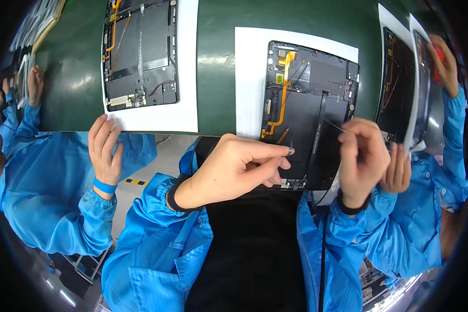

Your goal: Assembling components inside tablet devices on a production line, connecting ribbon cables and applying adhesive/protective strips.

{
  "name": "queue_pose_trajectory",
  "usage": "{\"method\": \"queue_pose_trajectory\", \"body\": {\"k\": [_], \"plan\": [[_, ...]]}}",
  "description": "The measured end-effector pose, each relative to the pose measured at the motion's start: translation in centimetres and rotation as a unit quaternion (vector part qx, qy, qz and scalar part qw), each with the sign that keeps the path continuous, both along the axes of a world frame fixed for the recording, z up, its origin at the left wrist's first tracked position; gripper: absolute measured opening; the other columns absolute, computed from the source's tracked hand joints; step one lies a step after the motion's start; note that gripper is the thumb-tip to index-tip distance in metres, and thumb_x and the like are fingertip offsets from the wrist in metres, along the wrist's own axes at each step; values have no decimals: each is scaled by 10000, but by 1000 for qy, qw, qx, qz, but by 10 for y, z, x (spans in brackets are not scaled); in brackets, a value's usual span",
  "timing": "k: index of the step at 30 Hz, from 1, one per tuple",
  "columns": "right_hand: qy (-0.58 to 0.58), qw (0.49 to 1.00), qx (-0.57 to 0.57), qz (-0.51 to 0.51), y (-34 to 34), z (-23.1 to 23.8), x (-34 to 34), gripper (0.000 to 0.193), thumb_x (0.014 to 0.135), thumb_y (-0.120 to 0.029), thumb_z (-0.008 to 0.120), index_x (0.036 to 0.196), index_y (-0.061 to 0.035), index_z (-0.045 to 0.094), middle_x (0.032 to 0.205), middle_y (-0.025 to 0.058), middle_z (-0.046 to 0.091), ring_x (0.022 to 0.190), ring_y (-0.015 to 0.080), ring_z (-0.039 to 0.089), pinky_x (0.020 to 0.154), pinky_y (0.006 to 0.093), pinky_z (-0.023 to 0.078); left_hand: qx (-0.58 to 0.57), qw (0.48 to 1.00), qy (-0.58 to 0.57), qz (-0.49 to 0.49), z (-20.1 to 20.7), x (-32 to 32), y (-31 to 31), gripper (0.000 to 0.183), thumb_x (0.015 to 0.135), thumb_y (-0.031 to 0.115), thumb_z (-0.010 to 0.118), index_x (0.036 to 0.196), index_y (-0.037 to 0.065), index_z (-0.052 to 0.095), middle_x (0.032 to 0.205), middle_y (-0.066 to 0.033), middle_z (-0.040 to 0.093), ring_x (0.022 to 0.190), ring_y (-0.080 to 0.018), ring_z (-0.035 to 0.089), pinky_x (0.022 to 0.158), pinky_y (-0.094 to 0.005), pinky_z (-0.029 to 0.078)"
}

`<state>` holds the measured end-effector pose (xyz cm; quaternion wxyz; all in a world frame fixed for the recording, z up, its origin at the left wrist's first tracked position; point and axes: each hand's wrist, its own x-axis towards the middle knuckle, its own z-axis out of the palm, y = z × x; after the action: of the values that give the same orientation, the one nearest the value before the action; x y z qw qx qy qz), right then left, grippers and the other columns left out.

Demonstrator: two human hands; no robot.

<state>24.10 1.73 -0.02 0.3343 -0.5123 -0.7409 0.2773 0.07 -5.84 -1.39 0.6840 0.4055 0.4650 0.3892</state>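
Observation:
An opened tablet housing (333,122), black inside with an orange flex cable (284,101) along its left side, lies in front of me on a white sheet (249,83). Over its lower left part, my left hand (239,164) pinches a small shiny piece (290,151) between thumb and finger; most of it is hidden. My right hand (361,153) is closed above the housing's right edge. Its fingertips pinch a thin dark strand (332,124) that reaches over the housing; whether this is a wire or a slim tool I cannot tell.
A second opened tablet housing (140,57) lies on white paper to the left, with a co-worker's hand (105,151) at its near edge. On the right another person holds a white-edged panel (421,88) beside a further housing (395,78). The green table (216,62) runs beneath.

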Motion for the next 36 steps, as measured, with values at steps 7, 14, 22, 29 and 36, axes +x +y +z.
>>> {"method": "queue_pose_trajectory", "body": {"k": [7,14,22,29,36], "plan": [[-277,942,-179,-65,-45,43,88,83,854,66,686,930,31,692,755,132,719,698,185,736,646,279,546,-30,999,-25,-3,6,-5,0,186,1005,-27,657,1158,-84,745,950,-178,794,786,-192,788,671,-290,665],[-139,984,-110,15,-34,43,30,233,852,62,732,1078,4,725,1004,170,759,795,236,766,704,321,591,-3,998,36,-47,23,-8,19,76,995,-9,693,1004,-65,745,800,-105,766,659,-120,742,555,-240,603],[-47,975,25,218,2,8,-25,237,792,-14,813,1014,-77,756,1018,65,767,849,258,765,716,340,615,143,982,113,-49,19,-5,21,42,920,-2,773,939,-33,752,757,-88,718,619,-128,676,562,-255,526],[-3,993,-3,116,12,6,-31,125,818,7,794,936,-21,766,1117,122,749,807,252,755,693,332,596,486,764,413,-97,-2,-21,37,396,742,315,890,1032,75,767,1265,-142,700,1264,-384,645,991,-476,562],[-92,994,22,54,27,-1,-27,117,769,-78,831,883,-64,806,1300,112,680,1180,337,638,983,439,503,446,772,439,-114,-8,-14,36,443,734,401,883,1072,130,793,1336,-130,680,1339,-373,607,1036,-467,556]]}}
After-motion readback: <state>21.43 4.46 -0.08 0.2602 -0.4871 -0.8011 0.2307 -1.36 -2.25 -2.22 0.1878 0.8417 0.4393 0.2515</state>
